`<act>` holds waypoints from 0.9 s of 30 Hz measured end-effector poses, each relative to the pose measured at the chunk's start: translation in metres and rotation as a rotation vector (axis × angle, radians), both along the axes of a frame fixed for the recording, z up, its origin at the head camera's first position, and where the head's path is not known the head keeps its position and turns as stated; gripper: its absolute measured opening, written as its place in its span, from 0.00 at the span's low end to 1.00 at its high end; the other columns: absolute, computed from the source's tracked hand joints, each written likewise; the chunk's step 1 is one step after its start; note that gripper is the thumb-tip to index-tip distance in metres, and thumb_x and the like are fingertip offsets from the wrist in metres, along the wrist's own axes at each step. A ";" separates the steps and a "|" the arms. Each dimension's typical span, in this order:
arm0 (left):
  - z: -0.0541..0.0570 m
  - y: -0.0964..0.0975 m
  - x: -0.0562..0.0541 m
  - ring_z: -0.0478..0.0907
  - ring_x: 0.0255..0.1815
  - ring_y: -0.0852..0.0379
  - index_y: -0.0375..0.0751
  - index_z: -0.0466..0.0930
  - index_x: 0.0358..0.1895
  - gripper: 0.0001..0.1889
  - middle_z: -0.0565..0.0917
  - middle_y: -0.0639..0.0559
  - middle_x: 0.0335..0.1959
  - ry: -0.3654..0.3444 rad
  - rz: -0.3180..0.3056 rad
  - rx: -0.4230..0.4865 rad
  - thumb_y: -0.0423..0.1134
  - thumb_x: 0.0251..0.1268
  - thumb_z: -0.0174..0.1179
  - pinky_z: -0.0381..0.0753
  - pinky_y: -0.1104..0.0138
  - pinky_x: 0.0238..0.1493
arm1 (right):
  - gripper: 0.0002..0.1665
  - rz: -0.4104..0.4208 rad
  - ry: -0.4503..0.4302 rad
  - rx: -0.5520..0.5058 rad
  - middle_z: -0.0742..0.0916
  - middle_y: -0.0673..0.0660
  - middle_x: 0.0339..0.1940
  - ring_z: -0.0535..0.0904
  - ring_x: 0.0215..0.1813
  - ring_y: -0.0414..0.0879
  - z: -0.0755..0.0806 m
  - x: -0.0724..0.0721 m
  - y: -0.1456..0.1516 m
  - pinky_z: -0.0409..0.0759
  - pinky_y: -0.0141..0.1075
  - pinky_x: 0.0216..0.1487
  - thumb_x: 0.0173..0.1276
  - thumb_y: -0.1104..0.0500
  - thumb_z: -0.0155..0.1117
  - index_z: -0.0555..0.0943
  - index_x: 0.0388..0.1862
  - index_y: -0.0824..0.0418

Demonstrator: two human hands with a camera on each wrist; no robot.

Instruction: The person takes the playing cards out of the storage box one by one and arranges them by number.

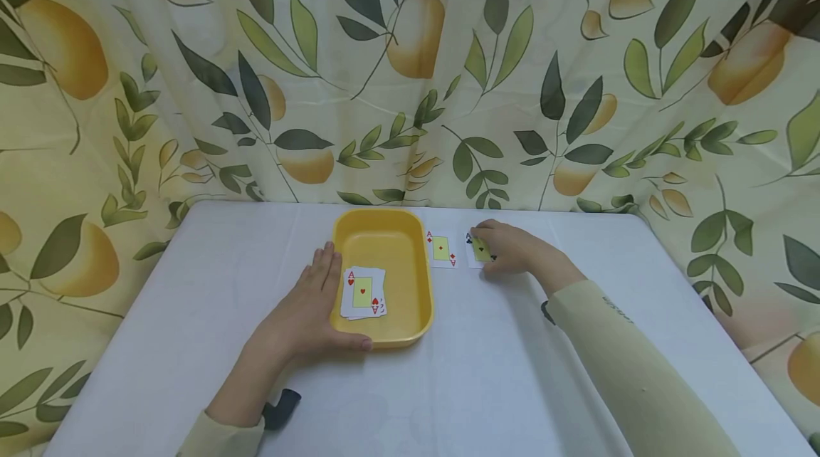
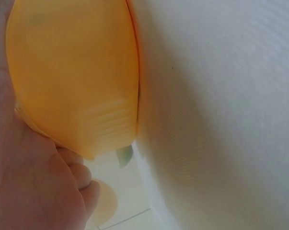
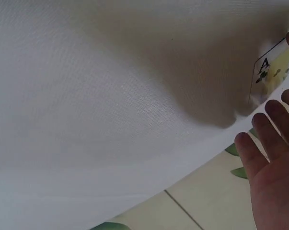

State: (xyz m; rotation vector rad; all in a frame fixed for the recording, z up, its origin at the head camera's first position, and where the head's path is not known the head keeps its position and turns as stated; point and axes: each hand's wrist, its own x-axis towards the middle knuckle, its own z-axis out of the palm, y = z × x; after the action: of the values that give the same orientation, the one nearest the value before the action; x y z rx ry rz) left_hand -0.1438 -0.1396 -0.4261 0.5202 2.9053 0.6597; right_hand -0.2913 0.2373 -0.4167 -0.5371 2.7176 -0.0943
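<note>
A yellow plastic tray (image 1: 410,329) stands on the white-covered table, and a small stack of playing cards with the ace of hearts (image 1: 363,293) on top lies inside it. My left hand (image 1: 306,311) rests along the tray's left side, its fingers straight and its thumb at the near rim. Right of the tray lies the ace of diamonds (image 1: 440,250), face up. Farther right, my right hand (image 1: 512,247) reaches over the ace of clubs (image 1: 477,250), fingertips at its far edge and thumb by the near one. In the right wrist view, several fingers (image 3: 273,129) extend fairly straight beside that card.
White cloth covers the table (image 1: 435,400). Behind its far edge hangs a curtain (image 1: 410,122) printed with fruit and leaves. A dark strap (image 1: 280,408) shows beneath the left sleeve.
</note>
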 end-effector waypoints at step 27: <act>0.001 0.001 0.001 0.31 0.83 0.45 0.34 0.36 0.80 0.80 0.31 0.44 0.83 0.002 -0.002 -0.010 0.84 0.30 0.64 0.45 0.51 0.81 | 0.51 0.264 0.173 -0.299 0.70 0.55 0.75 0.67 0.74 0.52 0.053 0.066 -0.118 0.67 0.48 0.74 0.56 0.42 0.74 0.66 0.76 0.57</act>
State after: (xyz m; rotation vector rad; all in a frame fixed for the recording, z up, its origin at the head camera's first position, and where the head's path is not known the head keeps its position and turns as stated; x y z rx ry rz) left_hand -0.1431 -0.1389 -0.4251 0.5225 2.9086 0.6441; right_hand -0.2253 0.1192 -0.3640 -1.0280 2.7840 -0.4064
